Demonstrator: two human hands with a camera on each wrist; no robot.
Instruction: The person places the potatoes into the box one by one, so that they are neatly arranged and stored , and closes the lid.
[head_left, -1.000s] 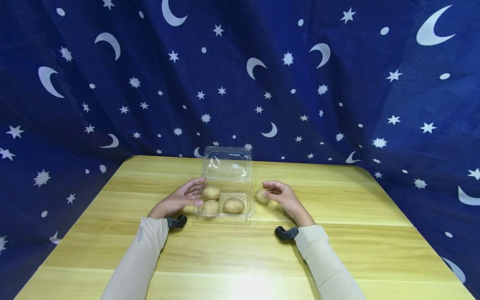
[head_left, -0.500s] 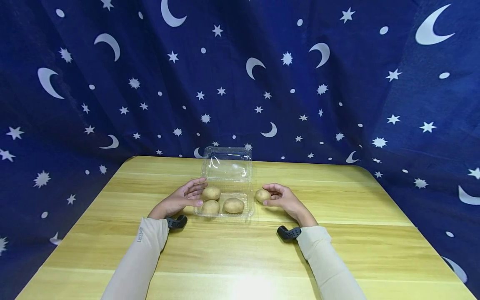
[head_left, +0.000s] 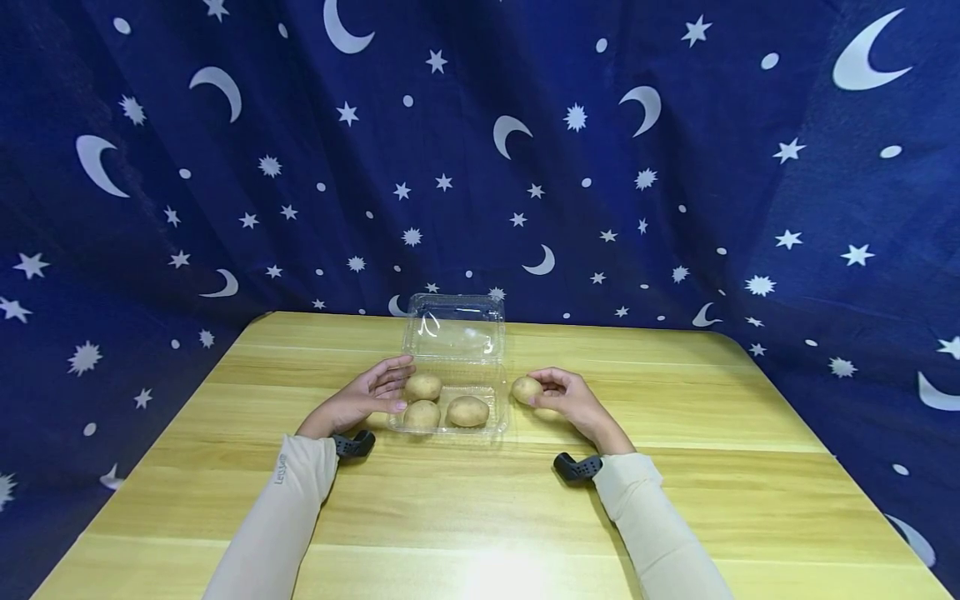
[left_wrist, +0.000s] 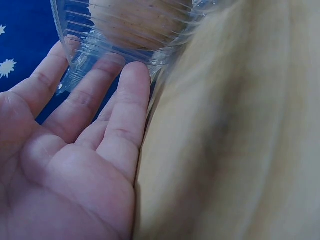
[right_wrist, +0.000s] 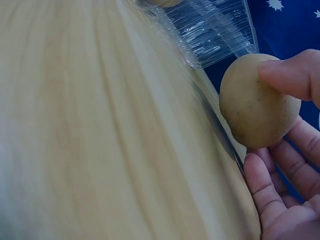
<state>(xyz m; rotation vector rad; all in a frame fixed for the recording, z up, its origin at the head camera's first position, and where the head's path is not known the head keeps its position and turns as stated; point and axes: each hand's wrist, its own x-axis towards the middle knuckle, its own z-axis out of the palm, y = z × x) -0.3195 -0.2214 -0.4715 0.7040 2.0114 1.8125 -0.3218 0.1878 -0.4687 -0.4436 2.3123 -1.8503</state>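
A clear plastic clamshell box [head_left: 495, 429] stands on the table, its lid [head_left: 453, 329] folded back. Inside are three potatoes: one at the back left [head_left: 423, 387], another at the front left [head_left: 422, 415] and the third at the front right [head_left: 467, 411]. My left hand [head_left: 360, 402] touches the box's left wall with its fingers extended, as the left wrist view also shows. Just right of the box, my right hand [head_left: 573, 402] pinches a fourth potato [right_wrist: 257, 102] between thumb and fingers. The far side of that potato is hidden in the right wrist view.
The wooden table [head_left: 465, 508] stretches around the box, with a bright glare near its front edge. Behind it hangs a dark blue curtain [head_left: 450, 125] with white moons and stars. Black bands [head_left: 576, 468] sit on both wrists.
The potato in my right hand has tipped and shifted slightly; my right thumb has slid from over it to its near right side. The left hand and the box have stayed put.
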